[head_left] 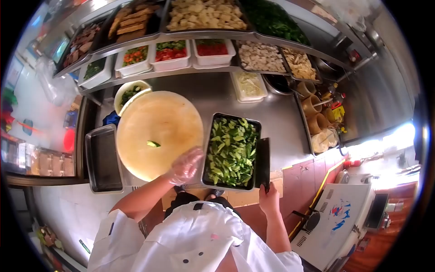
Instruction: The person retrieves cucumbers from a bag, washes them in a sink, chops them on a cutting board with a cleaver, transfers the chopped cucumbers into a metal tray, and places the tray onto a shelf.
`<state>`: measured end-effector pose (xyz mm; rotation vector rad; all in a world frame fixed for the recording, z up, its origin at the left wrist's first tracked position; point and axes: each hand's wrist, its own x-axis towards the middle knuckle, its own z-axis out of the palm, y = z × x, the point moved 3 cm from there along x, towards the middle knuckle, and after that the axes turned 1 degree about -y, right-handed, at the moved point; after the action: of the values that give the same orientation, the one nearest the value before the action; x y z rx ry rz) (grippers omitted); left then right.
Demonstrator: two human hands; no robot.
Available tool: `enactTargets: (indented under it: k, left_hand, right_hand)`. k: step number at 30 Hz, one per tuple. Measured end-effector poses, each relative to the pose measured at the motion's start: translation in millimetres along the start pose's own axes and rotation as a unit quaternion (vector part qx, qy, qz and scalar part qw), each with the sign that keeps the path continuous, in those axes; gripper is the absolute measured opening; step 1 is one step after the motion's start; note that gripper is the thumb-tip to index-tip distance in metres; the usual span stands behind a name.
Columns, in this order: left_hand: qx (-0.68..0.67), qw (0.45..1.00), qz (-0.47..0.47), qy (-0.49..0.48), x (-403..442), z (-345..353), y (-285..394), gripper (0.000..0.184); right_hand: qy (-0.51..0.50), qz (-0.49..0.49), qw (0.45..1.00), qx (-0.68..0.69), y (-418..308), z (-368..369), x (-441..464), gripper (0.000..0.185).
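My left hand [186, 166], in a clear plastic glove, is at the near right edge of a round cutting board [158, 122]. Its fingers look loosely extended, with nothing visible in them. One small green vegetable piece [153, 143] lies on the board. My right hand [269, 199] grips the handle of a cleaver [263, 158], whose dark blade stands along the right side of a metal tray [204, 174]. Chopped green vegetables [232, 152] fill that tray. Whether the blade touches the tray, I cannot tell.
A bare dark tray [104, 158] sits left of the board. Behind it is a white bowl of greens [131, 93]. Shelves [167, 37] across the back hold several food containers. A white tub [249, 86] and bamboo-like cups [310, 104] stand to the right.
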<state>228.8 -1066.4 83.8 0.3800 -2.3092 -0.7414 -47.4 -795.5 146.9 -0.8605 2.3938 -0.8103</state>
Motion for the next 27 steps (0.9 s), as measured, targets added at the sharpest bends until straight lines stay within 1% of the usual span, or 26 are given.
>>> enactTargets:
  k: [1,3,4,6,7,9,10,11,13,15,16,17,18,19,20,21,22,23,24,27]
  left_hand:
    - [0.026,0.999,-0.033,0.02,-8.6,-26.5,-4.3,0.057]
    - [0.023,0.993,-0.105,0.046,-37.2,-77.4,-10.8,0.054]
    - [0.047,0.99,-0.119,0.062,-51.4,-98.7,-11.5,0.051]
    - [0.093,0.98,-0.151,0.091,-79.8,-141.0,-13.5,0.043]
    - [0.129,0.975,-0.138,0.114,-91.6,-156.7,-14.7,0.04]
    - [0.126,0.965,-0.183,0.141,-123.3,-177.7,-17.6,0.039]
    - [0.125,0.959,-0.205,0.153,-142.0,-186.3,-18.5,0.038]
    - [0.111,0.951,-0.236,0.165,-163.7,-188.7,-24.4,0.04]
    - [0.109,0.94,-0.262,0.189,-189.8,-197.6,-26.2,0.038]
    - [0.119,0.932,-0.282,0.196,-207.1,-207.3,-28.5,0.038]
    - [0.124,0.927,-0.292,0.199,-214.3,-211.5,-29.4,0.038]
    - [0.13,0.925,-0.292,0.207,-220.6,-216.4,-30.0,0.038]
    - [0.138,0.922,-0.29,0.215,-226.0,-222.2,-31.1,0.037]
    - [0.147,0.92,-0.287,0.222,-230.0,-229.0,-32.6,0.037]
    - [0.153,0.917,-0.288,0.229,-234.2,-236.7,-33.0,0.036]
    - [0.158,0.915,-0.289,0.234,-238.3,-244.4,-32.1,0.035]
    - [0.162,0.913,-0.289,0.239,-241.5,-251.4,-31.7,0.034]
    - [0.156,0.911,-0.294,0.244,-245.2,-257.9,-30.0,0.033]
    - [0.149,0.909,-0.3,0.248,-250.8,-264.5,-26.4,0.031]
    - [0.128,0.899,-0.344,0.24,-282.5,-273.2,-25.1,0.024]
  right_hand:
    - [0.004,-0.006,1.0,0.002,-16.4,6.5,-0.4,0.022]
    - [0.004,-0.006,1.0,0.004,-51.7,16.2,-22.8,0.02]
    - [-0.019,0.013,1.0,-0.02,-63.6,20.7,-26.3,0.02]
    - [-0.003,-0.022,0.998,-0.052,-70.7,35.9,-28.6,0.021]
    - [0.004,-0.042,0.997,-0.067,-75.5,42.9,-28.3,0.021]
    - [-0.014,-0.026,0.997,-0.076,-86.5,51.7,-29.1,0.022]
    - [-0.014,-0.038,0.996,-0.085,-104.1,55.0,-31.7,0.022]
    - [-0.065,0.013,0.997,-0.048,-121.6,56.4,-36.1,0.024]
    - [-0.147,0.102,0.983,0.05,-97.2,91.3,-32.5,0.029]
    - [-0.184,0.092,0.978,0.034,-125.3,132.4,-39.4,0.033]
    - [-0.22,0.077,0.972,0.031,-144.9,155.7,-42.3,0.035]
    - [-0.261,0.086,0.96,0.049,-177.3,178.9,-48.5,0.036]
    - [-0.299,0.023,0.953,0.034,-214.7,198.3,-53.5,0.039]
    - [-0.345,0.013,0.937,0.055,-189.8,252.0,-49.0,0.042]
    - [-0.362,-0.044,0.929,0.058,-208.4,282.0,-52.3,0.044]
    - [-0.341,-0.116,0.929,0.08,-224.8,314.7,-57.1,0.041]
    - [-0.416,-0.028,0.902,0.107,-259.5,324.7,-66.4,0.039]
    - [-0.385,-0.094,0.915,0.075,-271.6,345.8,-67.6,0.035]
    - [-0.416,-0.036,0.904,0.092,-270.7,372.2,-68.9,0.036]
    - [-0.34,-0.121,0.928,0.087,-254.6,420.9,-55.1,0.037]
